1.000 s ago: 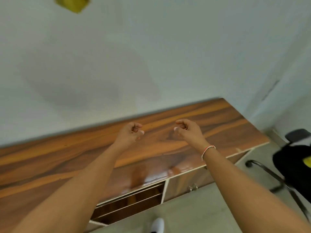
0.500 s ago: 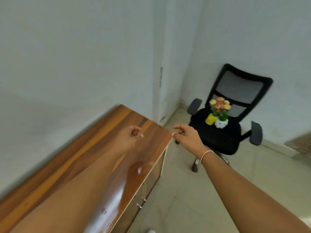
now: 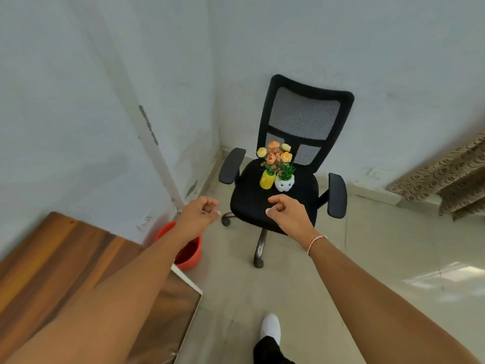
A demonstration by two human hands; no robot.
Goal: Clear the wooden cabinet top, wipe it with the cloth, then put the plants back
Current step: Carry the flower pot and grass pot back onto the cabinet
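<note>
- The view has been swung away from the wooden cabinet top, which a second ago filled the picture and is now seen only at the near left, its visible part bare.
- The office chair has been brought to the centre of the view; from this it is judged that clearing and wiping are done and the plants are to be fetched back.
- On the chair seat two pots are seen just beside each other: a yellow pot holding orange and yellow flowers, and to its right a white pot holding a small green plant.
- A red bucket stands on the floor at the cabinet's far end; its contents cannot be told.
- Both arms are held out toward the chair: the left hand and the right hand are loosely curled, each grip empty, short of the pots.
- No cloth is seen.
</note>
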